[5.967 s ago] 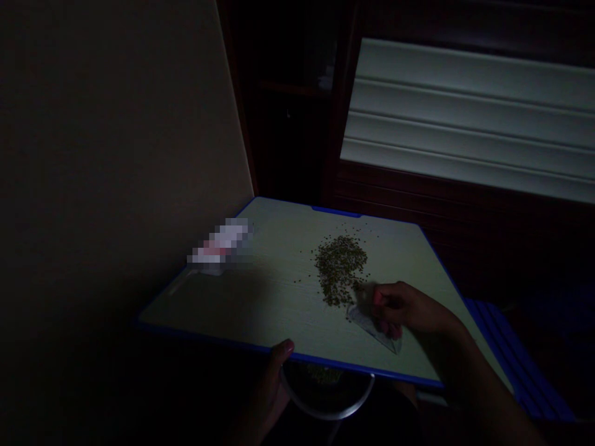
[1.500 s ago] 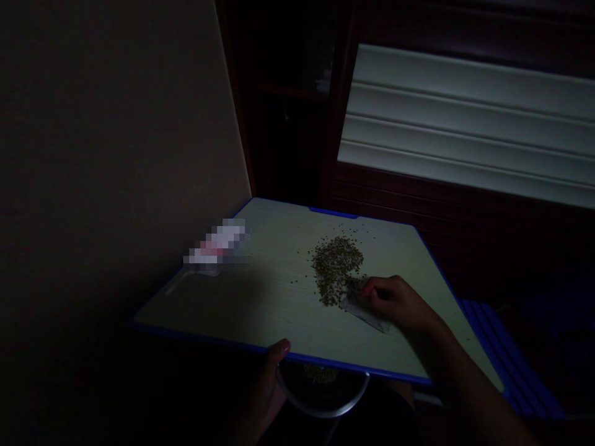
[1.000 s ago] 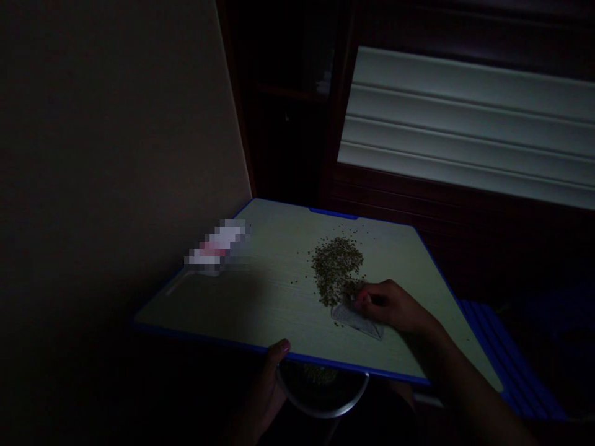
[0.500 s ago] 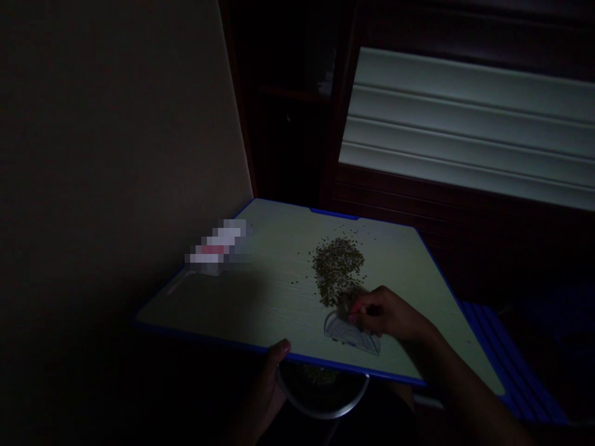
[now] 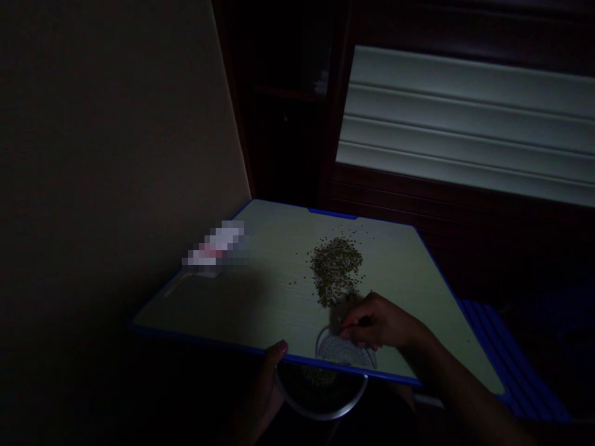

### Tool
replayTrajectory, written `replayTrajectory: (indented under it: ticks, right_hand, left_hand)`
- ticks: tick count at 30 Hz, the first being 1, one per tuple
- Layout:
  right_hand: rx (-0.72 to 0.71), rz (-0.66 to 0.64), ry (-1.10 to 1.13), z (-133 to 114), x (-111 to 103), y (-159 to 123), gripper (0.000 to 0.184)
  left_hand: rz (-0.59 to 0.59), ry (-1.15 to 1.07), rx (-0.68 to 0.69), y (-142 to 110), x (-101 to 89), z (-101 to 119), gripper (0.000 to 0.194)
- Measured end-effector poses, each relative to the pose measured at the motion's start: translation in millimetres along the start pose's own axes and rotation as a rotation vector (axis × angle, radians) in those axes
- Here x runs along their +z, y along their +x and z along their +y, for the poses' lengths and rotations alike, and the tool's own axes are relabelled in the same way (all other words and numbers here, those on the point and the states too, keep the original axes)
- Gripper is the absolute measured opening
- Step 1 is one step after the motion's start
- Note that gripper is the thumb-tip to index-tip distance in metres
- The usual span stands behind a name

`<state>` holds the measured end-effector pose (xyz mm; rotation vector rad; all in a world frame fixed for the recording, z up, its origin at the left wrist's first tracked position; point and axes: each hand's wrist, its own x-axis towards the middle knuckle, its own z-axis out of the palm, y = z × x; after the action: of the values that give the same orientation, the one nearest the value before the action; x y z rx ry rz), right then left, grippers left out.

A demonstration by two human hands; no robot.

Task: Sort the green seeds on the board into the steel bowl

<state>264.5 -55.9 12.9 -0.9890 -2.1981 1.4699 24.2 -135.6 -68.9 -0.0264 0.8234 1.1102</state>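
Small green-brown seeds or beans (image 5: 337, 266) lie spread in a loose patch on the pale tabletop (image 5: 274, 285). My right hand (image 5: 379, 322) is closed, fingertips pinched on a clear, ridged, half-round plastic piece (image 5: 341, 348) at the table's near edge; whether any seeds lie under it is too dim to tell. Below that edge a dark bowl with a shiny metal rim (image 5: 341, 414) holds more seeds (image 5: 320, 375). My left hand (image 5: 271, 378) grips the bowl's left side, its thumb up against the table's blue edge. The left fingers are mostly hidden.
A blurred white and red item (image 5: 216, 244) lies at the table's left edge, by a plain wall (image 5: 139, 155). Behind stand dark wood furniture and a pale slatted panel (image 5: 465, 130). Blue slats (image 5: 502, 353) show at the right. The room is dim.
My right hand has drawn the plastic piece slightly toward me and left, up to the table's near edge. My left hand and the bowl stay nearly in place.
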Motion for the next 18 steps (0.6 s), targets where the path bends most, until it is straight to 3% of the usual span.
replayTrajectory:
  ticks: [13, 18]
  right_hand:
    - [-0.047, 0.003, -0.014, 1.7, -0.6, -0.1, 0.023]
    - [-0.059, 0.014, -0.03, 1.2, -1.9, -0.6, 0.023]
  left_hand:
    - [0.149, 0.022, 0.067, 0.6, 8.3, -3.6, 0.049]
    - [0.122, 0.001, 0.077, -3.2, 13.0, -2.4, 0.055]
